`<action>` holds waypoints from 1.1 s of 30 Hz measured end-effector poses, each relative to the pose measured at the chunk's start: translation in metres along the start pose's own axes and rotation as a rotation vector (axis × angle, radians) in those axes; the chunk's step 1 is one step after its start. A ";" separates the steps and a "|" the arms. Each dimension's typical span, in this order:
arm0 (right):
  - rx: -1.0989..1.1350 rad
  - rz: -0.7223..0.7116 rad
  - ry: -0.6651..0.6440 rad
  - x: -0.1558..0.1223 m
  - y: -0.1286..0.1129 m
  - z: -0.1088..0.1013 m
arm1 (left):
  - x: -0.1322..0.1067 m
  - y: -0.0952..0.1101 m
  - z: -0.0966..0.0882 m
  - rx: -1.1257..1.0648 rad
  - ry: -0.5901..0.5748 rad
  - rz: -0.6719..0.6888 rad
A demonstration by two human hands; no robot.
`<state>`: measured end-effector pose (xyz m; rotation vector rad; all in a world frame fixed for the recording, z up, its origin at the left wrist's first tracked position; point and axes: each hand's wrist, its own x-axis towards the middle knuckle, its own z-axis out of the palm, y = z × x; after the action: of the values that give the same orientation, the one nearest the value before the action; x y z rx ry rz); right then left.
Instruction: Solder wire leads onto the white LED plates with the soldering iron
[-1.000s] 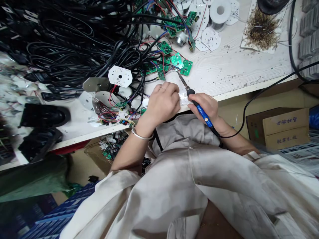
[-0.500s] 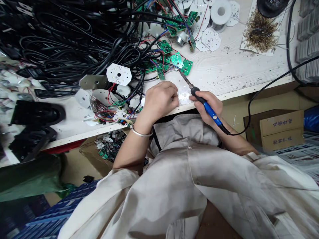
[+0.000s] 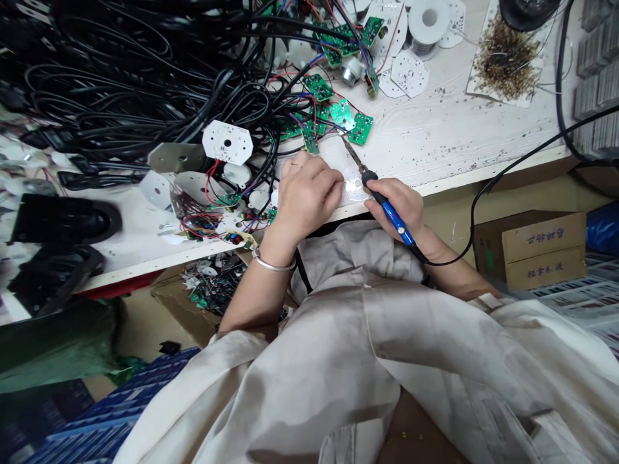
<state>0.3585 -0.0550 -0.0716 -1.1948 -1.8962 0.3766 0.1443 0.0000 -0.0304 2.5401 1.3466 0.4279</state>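
Note:
My right hand (image 3: 399, 203) is wrapped round a blue soldering iron (image 3: 394, 216). Its metal tip points up and left, close to the green circuit boards (image 3: 343, 116). Under the iron, at the bench's front edge, lies a white LED board (image 3: 355, 188), partly covered by my right fingers. Just left of that board, my left hand (image 3: 312, 193) rests on the bench with fingers curled in. What those fingers pinch, if anything, is hidden. Red, blue and black wires run among the green boards beyond both hands.
Bundled black cables (image 3: 145, 84) fill the left of the bench. A solder spool (image 3: 429, 26) stands at the back, near loose white boards (image 3: 410, 73). Brown residue (image 3: 505, 61) covers a pad at right. The iron's cord (image 3: 476, 219) loops right, above a cardboard box (image 3: 544, 248).
The soldering iron and my right hand have shifted slightly left. My left hand has turned a little, its fingers still curled. The whole view has drifted slightly.

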 end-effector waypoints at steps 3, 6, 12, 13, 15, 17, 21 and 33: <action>-0.004 -0.009 0.008 0.002 -0.001 -0.001 | 0.001 0.001 0.002 0.045 0.015 0.011; -0.016 -0.041 0.039 0.004 -0.003 -0.002 | 0.002 0.000 0.005 0.053 0.008 0.022; 0.074 0.016 0.010 0.005 -0.004 -0.005 | 0.001 -0.002 0.004 0.002 -0.053 0.031; 0.080 0.038 -0.008 0.006 -0.005 -0.006 | 0.001 -0.002 0.004 -0.008 -0.051 0.029; 0.094 0.084 -0.040 0.007 -0.006 -0.008 | 0.000 -0.003 0.005 -0.021 -0.037 0.024; 0.128 0.145 -0.050 0.007 -0.009 -0.010 | -0.001 -0.003 0.006 -0.027 -0.022 0.022; 0.270 0.357 0.130 0.000 -0.015 -0.011 | -0.003 -0.005 0.009 -0.039 -0.025 0.034; 0.440 0.293 0.308 -0.006 -0.010 -0.011 | -0.005 -0.012 0.019 -0.052 0.073 0.080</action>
<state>0.3626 -0.0665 -0.0615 -1.1496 -1.2908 0.6862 0.1397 0.0012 -0.0526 2.5657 1.2441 0.5678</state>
